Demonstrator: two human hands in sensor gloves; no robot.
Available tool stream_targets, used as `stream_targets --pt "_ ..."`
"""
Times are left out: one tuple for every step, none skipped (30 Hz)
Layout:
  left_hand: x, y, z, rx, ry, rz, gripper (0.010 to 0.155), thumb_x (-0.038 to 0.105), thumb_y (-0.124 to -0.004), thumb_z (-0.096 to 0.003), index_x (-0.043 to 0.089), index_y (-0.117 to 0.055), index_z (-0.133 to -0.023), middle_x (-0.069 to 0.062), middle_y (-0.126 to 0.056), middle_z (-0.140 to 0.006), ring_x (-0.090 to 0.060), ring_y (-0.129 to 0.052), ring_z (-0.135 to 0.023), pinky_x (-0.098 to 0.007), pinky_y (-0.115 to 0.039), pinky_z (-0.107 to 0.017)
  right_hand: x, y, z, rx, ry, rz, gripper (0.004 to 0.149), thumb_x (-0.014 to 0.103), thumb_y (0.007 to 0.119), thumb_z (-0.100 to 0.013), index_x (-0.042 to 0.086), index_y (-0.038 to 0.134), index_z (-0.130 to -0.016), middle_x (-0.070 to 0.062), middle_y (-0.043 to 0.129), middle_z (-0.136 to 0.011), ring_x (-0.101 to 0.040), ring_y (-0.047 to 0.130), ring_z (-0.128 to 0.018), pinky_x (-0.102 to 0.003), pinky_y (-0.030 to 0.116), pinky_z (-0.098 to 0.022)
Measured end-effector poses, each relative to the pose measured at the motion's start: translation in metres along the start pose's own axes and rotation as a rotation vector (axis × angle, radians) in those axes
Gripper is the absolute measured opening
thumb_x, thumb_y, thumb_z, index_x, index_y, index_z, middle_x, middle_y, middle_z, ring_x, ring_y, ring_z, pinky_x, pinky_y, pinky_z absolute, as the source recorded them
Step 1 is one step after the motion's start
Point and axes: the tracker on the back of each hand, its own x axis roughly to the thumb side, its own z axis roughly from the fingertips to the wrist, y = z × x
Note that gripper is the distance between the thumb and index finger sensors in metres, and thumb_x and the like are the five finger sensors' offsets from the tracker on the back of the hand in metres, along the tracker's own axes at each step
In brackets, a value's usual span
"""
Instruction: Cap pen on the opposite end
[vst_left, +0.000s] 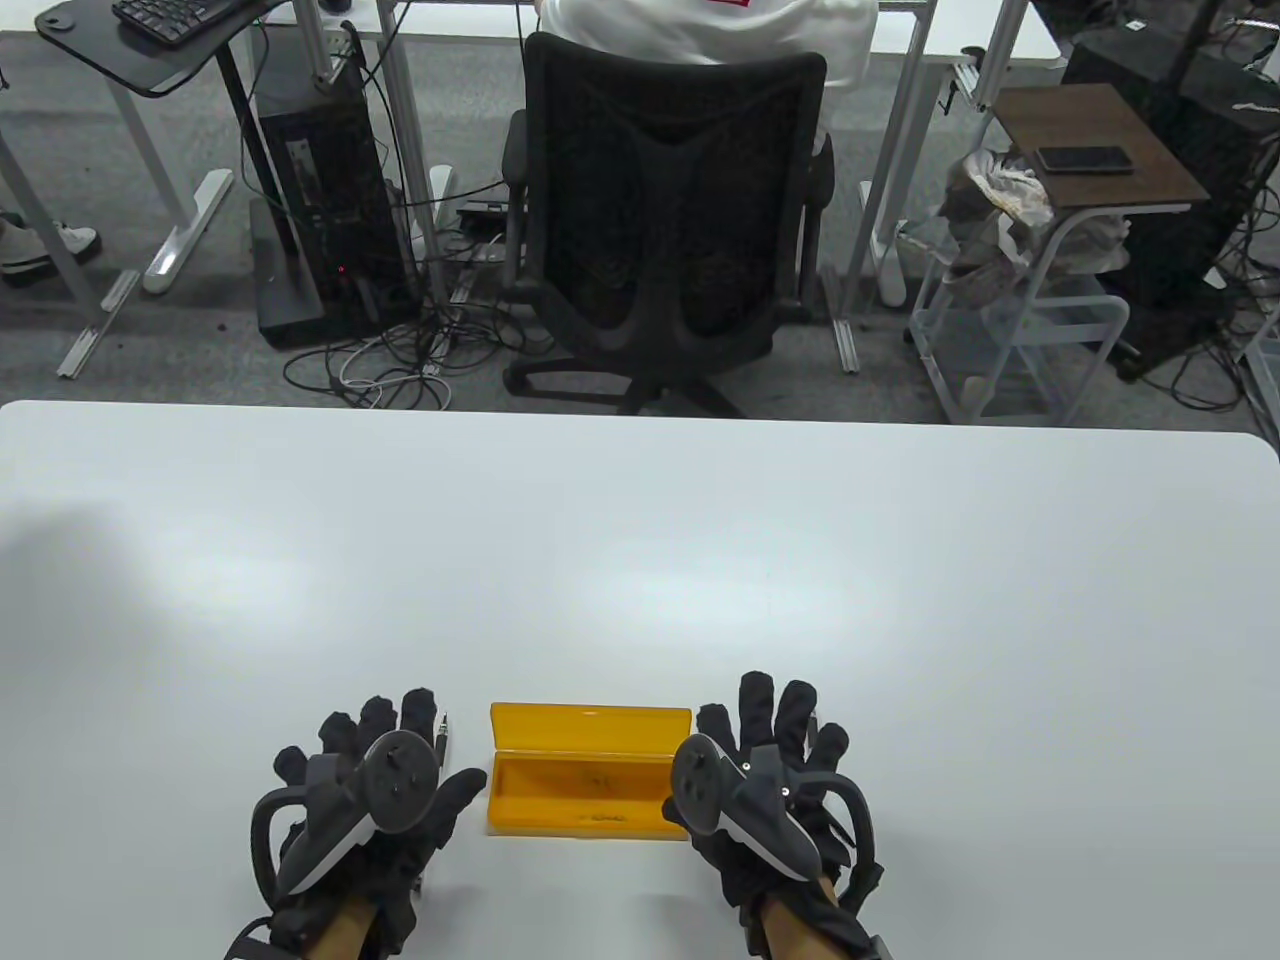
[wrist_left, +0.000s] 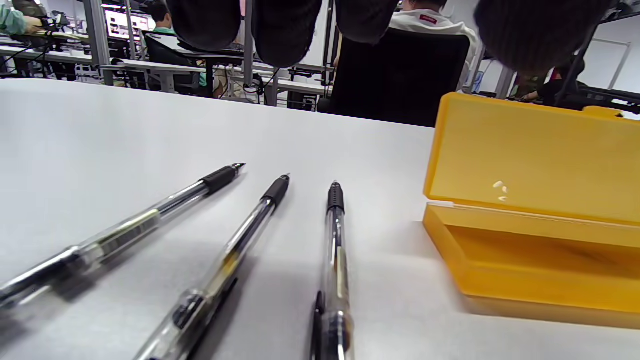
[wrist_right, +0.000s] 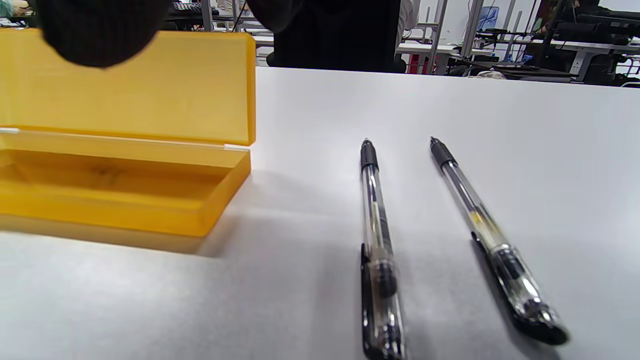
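A white table with rounded far corners fills the foreground, with soft patches of reflected light on its surface. Beyond it, a black mesh office chair stands on a grey carpeted floor, occupied by a person in a white shirt facing away. To the left, a black computer tower sits among loose cables; to the right, a small brown-topped side table carries a dark phone.
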Motion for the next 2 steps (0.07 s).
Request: stream_targets --pt "-0.0017 -0.0005 -0.0009 -0.005 0.007 0.001 0.089 0.067 -0.07 -0.0515 0.019 -0.037 -0.118 -0.028 -0.046 -0.123 -0.065 -0.044 -0.108 -0.087 -0.03 -0.063 0.0003 -0.0003 0.0003 0.004 -0.009 -0.007 0.088 0.06 0.073 -0.038 0.021 0.047 -0.112 -0.022 0.02 -0.118 -0.058 0.014 -0.1 -0.08 0.03 -0.063" --pt "-0.0032 -0.0009 -0.0013 -0.008 0.011 0.003 0.089 0.067 -0.071 -0.0513 0.02 -0.037 -0.118 -0.028 -0.047 -0.123 -0.064 -0.044 -0.108 -0.087 -0.03 -0.063 0.0007 -0.0001 0.0003 0.005 -0.018 -0.023 0.088 0.06 0.073 -0.038 0.021 0.047 -0.112 -0.022 0.02 -0.118 -0.059 0.014 -0.1 -0.08 0.03 -0.063"
